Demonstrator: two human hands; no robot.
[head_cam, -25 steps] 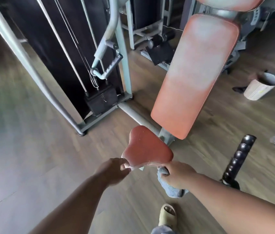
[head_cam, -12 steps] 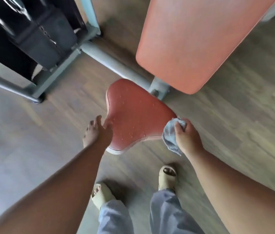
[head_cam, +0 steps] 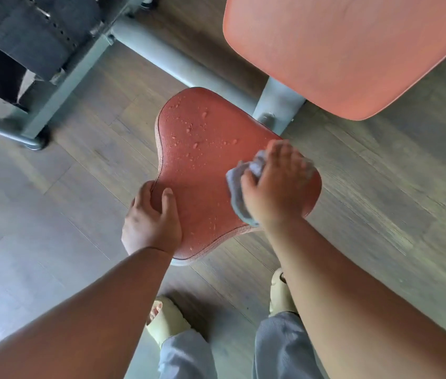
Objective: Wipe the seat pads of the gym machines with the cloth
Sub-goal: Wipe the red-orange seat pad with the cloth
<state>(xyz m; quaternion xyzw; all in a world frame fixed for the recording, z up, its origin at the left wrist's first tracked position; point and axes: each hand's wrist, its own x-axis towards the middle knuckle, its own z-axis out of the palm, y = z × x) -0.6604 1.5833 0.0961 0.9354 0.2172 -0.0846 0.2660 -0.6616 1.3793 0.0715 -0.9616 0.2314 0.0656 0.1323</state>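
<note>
A red heart-shaped seat pad (head_cam: 202, 160) with water drops on it sits below me in the head view. My right hand (head_cam: 273, 184) presses a grey-blue cloth (head_cam: 236, 192) flat on the pad's right side, fingers spread over it. My left hand (head_cam: 152, 217) grips the pad's near left edge, thumb on top and fingers under the rim. Most of the cloth is hidden under my right hand.
A large orange-red back pad (head_cam: 339, 50) stands above the seat on a grey metal post (head_cam: 277, 105). A grey frame tube (head_cam: 167, 58) and a black weight stack (head_cam: 33, 31) lie at top left. My two sandalled feet (head_cam: 167, 321) stand on wooden floor.
My head has tilted down and closer to the seat. My right hand moved the cloth from the pad's right edge up onto its top. My left hand shifted to hold the near left edge.
</note>
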